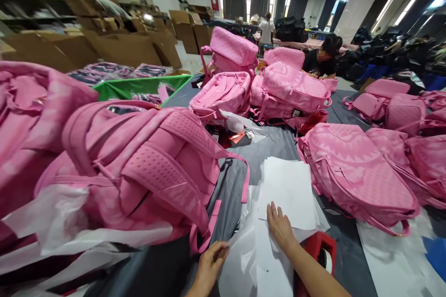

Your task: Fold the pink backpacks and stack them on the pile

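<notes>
My right hand [279, 226] lies flat with fingers stretched out on a stack of white paper sheets [287, 190]. My left hand [213, 260] is curled in a pinch at the edge of a thin translucent sheet [239, 260], which runs beneath the white paper. Close by my right forearm stands a red tape dispenser [329, 243], partly hidden by the arm. To the left, a pink backpack [149, 171] lies with its padded straps up and one strap end hanging near my left hand. Another pink backpack [358, 171] rests to the right of the paper.
Crumpled white wrapping [62, 222] lies at the left front. More pink backpacks [223, 93] stand farther back on the grey-covered table [278, 141]. Behind are a green-lined bin [139, 86] and cardboard boxes [121, 48]. A person in dark clothing [318, 62] bends over beyond the bags.
</notes>
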Demonstrator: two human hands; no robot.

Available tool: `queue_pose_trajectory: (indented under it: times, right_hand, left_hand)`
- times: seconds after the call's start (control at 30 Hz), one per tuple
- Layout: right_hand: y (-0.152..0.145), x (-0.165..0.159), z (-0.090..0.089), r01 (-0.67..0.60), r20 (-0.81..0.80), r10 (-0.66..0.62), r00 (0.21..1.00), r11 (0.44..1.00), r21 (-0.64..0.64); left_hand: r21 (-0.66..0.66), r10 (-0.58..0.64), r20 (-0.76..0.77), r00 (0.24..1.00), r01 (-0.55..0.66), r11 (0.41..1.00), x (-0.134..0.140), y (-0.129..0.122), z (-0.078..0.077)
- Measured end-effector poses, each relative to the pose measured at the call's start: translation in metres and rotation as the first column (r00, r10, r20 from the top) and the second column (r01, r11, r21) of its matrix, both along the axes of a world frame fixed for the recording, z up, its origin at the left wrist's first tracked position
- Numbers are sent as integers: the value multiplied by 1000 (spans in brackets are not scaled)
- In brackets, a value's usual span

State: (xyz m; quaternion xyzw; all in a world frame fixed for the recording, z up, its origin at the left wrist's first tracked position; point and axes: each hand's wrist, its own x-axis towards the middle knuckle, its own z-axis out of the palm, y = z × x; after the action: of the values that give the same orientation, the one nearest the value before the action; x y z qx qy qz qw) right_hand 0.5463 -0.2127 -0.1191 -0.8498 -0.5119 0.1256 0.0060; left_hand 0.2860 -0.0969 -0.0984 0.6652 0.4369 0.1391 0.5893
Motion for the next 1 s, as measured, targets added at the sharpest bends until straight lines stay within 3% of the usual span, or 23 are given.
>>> queue_pose_trajectory:
  times: [0.17,0.37,0.5,0.6,0.7,0.8,0.9,1.0]
  right_hand:
    - [8,27,6,-66,84,76,994,991,-117]
    - [13,67,55,-75,24,78,997,990,-116]
    - [15,96,99,-54,12,55,998,994,-94]
    - [18,108,118,-75,16,78,997,990,-120]
    - [18,95,113,-127,11,131,991,973,-195]
    - [13,64,87,-170,-25,170,985,943,-287]
    - [8,43,64,-173,-59,163,985,940,-294]
    - [0,44,61,-145,-80,129,988,961,-236]
  left_hand:
    - [57,-80,-14,997,81,995,10,6,4]
    - [80,-230,-68,971,235,969,41,9,11]
    - [43,-294,-219,930,310,950,96,9,8]
    - [-11,-257,-355,899,271,962,155,13,-2]
    - [-62,-223,-420,880,218,974,200,16,-11]
    - [-52,-203,-408,890,199,979,208,12,-14]
    - [43,-178,-311,934,201,979,175,7,-9]
    - [136,-196,-172,965,221,966,114,4,-1]
